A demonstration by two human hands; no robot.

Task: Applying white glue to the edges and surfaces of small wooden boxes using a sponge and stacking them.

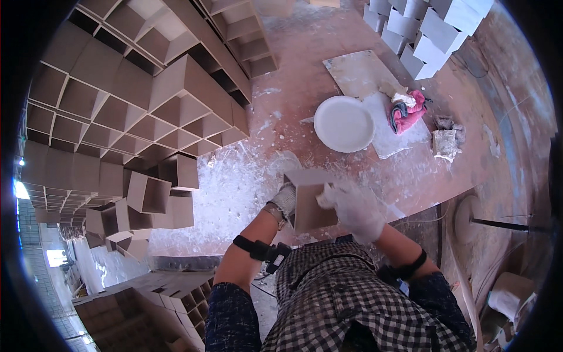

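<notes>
Upper left, we've got brown boxes (167, 88) stacked, probably saving space. Centre: left hand (285, 199) pinches the held box (308, 212) by its left wall, presumably steadying it; right hand (356, 214) at its right side, blurred, grip we can't tell. Upper right: white basin (344, 124) and pink cloth (417, 103), likely kept within reach. Counts: brown boxes too many, held box one, white basin one, pink cloth one.

Black-and-white checked garment (328, 287), dark sleeves (233, 314), pale gloves (362, 218)
</notes>
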